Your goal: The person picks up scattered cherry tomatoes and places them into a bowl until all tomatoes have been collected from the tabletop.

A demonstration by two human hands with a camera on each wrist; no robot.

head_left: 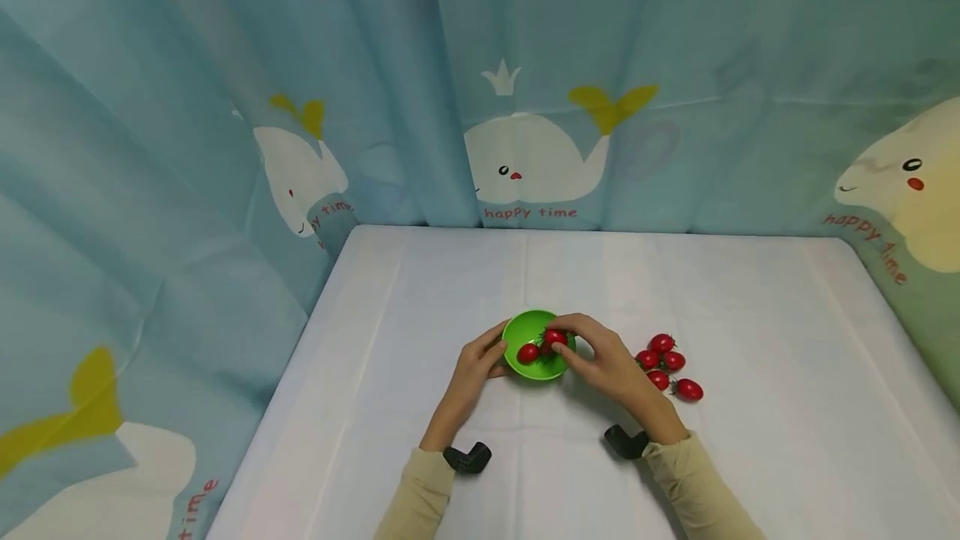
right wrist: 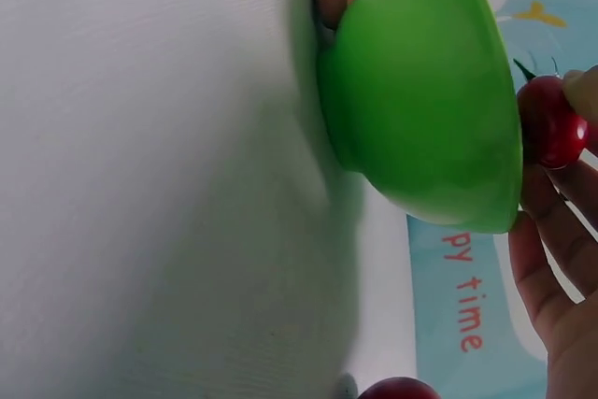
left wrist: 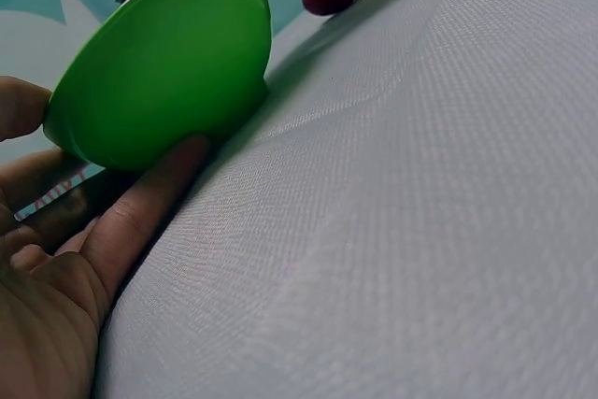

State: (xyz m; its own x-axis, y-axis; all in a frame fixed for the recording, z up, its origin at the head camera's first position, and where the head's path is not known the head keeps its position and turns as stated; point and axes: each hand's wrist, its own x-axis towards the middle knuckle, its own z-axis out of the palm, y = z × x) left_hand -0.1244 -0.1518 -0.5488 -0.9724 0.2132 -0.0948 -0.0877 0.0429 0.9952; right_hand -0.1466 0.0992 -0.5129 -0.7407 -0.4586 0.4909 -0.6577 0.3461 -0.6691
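A small green bowl [head_left: 525,324] stands on the white-covered table. My left hand [head_left: 471,367] holds it from the left, and the left wrist view shows a finger at the rim of the bowl [left wrist: 173,63] and the thumb low against its base. Over the bowl's right side, my right hand [head_left: 602,359] pinches a red cherry tomato [head_left: 556,337] with a green stem. The right wrist view has this cherry tomato [right wrist: 549,123] between thumb and fingers, right at the rim. Another cherry tomato [head_left: 528,353] lies inside, and a further one is partly hidden beneath the held one.
Several loose cherry tomatoes [head_left: 662,343] lie grouped on the table to the right of my right hand, one [head_left: 688,390] a little nearer me. The white tablecloth [head_left: 420,290] spreads around the bowl. Blue curtains [head_left: 390,65] with whale prints hang behind and beside the table.
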